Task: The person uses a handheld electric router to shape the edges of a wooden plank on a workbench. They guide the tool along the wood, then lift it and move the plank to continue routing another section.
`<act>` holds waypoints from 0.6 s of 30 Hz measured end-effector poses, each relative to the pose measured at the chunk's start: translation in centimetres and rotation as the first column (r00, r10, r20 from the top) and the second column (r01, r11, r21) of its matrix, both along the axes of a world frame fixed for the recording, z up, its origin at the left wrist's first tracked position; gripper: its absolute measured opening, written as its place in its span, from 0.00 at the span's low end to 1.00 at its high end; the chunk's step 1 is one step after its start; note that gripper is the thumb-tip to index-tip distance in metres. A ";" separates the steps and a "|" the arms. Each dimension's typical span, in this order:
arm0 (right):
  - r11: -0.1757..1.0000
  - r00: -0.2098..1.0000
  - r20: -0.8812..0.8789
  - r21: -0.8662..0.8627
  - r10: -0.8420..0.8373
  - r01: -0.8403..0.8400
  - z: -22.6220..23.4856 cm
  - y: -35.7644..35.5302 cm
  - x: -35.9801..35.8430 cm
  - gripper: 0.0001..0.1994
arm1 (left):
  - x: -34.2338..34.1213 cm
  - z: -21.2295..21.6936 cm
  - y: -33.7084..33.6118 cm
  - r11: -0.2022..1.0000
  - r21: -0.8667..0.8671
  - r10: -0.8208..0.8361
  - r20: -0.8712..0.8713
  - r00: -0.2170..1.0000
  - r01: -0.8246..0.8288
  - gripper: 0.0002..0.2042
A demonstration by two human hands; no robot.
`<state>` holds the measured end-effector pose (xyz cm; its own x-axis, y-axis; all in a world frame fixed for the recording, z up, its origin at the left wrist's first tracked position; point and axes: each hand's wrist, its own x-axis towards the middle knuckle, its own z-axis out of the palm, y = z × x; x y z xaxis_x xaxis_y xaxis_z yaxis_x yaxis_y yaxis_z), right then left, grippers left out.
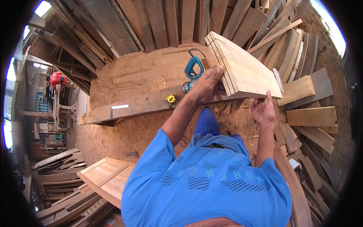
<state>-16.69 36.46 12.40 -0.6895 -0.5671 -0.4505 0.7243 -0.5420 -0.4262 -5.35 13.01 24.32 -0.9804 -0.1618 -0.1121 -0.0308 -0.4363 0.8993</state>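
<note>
A thick, pale piece of wood [249, 68] is raised and tilted above the workbench beam. Dark parallel lines run along its left edge; I cannot tell whether they are grooves or gaps between stacked boards. My left hand [207, 84] is closed around that left edge, with the thumb on top. Near the lower right corner, my right hand [263, 109] is turned palm up. Its index finger is stretched out against the wood, while the other fingers are loosely bent. Beyond my left hand, a teal corded power tool [193, 68] rests by the beam.
On the long wooden beam [145, 104] lie a yellow tape measure [171, 99] and a try square [120, 106]. A hammer [132, 154] is on the sawdust-covered floor. At lower left stands a pale panel [107, 176]. Planks [181, 22] lean all around.
</note>
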 end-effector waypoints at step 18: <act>0.747 0.867 -0.314 0.658 0.386 -0.095 -8.7 -4.9 6.0 0.12 | -3.1 -0.9 -5.7 0.981 0.013 -0.195 -0.021 0.981 0.195 0.27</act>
<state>-10.69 31.58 3.73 -0.7646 -0.4461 -0.4652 0.4711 0.1058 -0.8757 -8.45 7.31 23.42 -0.9950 0.0346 -0.0939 -0.0996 -0.4372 0.8939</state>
